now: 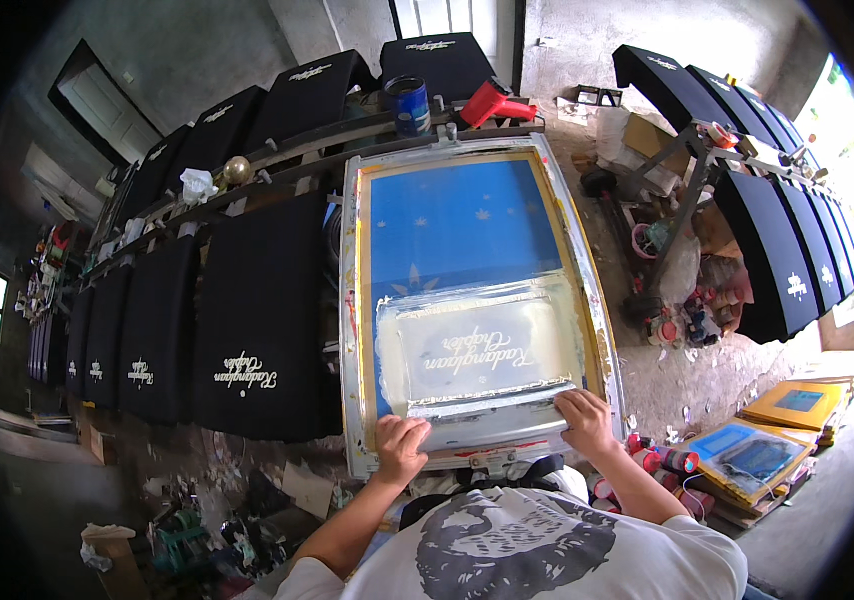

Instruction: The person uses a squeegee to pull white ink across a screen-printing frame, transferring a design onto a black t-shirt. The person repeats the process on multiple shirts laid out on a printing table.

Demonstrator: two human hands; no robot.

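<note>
A screen-printing frame with a blue stencil mesh lies before me. Pale ink is spread over a lettered rectangle in its nearer half. Across the mesh's near end lies a long grey squeegee, with a thick line of whitish ink along its far edge. My left hand is closed on the squeegee's left end, fingers curled. At the other end my right hand grips it too, thumb towards me. Whatever lies beneath the frame is hidden.
Black printed fabric panels hang over rails on the left, with more panels on the right. Behind the frame are a blue can and a red heat gun. Yellow-framed screens and ink containers are at lower right.
</note>
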